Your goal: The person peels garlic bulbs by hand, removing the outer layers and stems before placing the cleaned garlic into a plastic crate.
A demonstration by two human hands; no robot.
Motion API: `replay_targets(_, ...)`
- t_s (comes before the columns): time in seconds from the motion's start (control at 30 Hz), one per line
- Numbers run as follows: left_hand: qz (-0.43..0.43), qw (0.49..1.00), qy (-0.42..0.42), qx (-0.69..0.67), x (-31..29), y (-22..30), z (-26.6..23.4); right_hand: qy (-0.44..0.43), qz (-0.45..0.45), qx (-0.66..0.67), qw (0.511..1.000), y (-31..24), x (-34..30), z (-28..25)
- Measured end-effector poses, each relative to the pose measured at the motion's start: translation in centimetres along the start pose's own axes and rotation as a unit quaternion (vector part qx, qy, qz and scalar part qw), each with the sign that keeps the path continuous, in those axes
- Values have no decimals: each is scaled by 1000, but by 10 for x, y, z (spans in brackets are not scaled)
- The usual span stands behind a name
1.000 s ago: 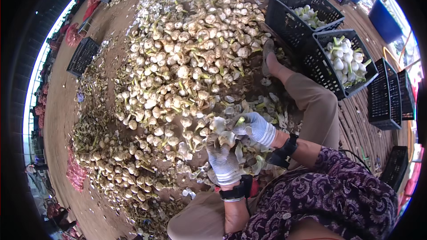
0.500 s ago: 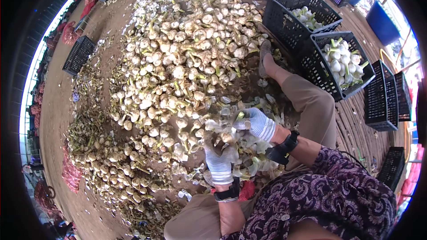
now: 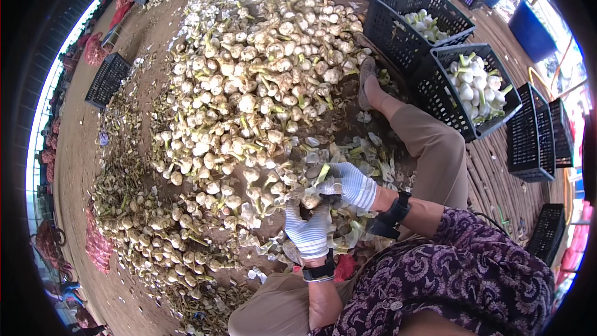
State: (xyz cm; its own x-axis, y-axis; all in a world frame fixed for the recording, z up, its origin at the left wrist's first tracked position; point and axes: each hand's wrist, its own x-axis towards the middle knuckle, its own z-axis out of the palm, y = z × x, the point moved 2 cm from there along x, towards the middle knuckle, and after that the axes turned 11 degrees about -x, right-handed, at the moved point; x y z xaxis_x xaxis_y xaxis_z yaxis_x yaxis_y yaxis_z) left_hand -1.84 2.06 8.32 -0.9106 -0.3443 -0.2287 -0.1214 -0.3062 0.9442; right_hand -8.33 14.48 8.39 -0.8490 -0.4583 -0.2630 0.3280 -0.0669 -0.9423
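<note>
Both my hands wear white-and-blue striped gloves and meet low over the peelings. My left hand [image 3: 308, 227] is closed on a pale garlic bulb [image 3: 311, 200] at its fingertips. Just to its right, my right hand [image 3: 352, 185] is curled round a green garlic stem [image 3: 323, 174] that sticks up past the fingers. Whether stem and bulb are one piece I cannot tell. Papery garlic skins [image 3: 357, 227] lie beneath and around the hands. In front spreads a large heap of untrimmed garlic bulbs [image 3: 249, 102].
Two black plastic crates [image 3: 444, 65] on the right hold cleaned white garlic; other dark crates [image 3: 530, 134] stand beyond. A blue tub [image 3: 533, 32] is at the upper right. Dry stems and scraps [image 3: 124, 180] cover the left ground, beside a red mesh sack [image 3: 98, 246] and another black crate [image 3: 107, 79].
My right hand has come down and left, close against the bulb at my left hand. The green stem moved with it. My left hand has barely shifted.
</note>
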Motion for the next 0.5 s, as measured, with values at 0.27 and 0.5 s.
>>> replay_targets(0.27,-172,925,-19,-340,0,-3,-10,-43,-151,-370,916,-11,5,-10)
replay_targets(0.5,-254,911,38,-322,1,-26,-15,-30,-189,-278,941,-2,5,-2)
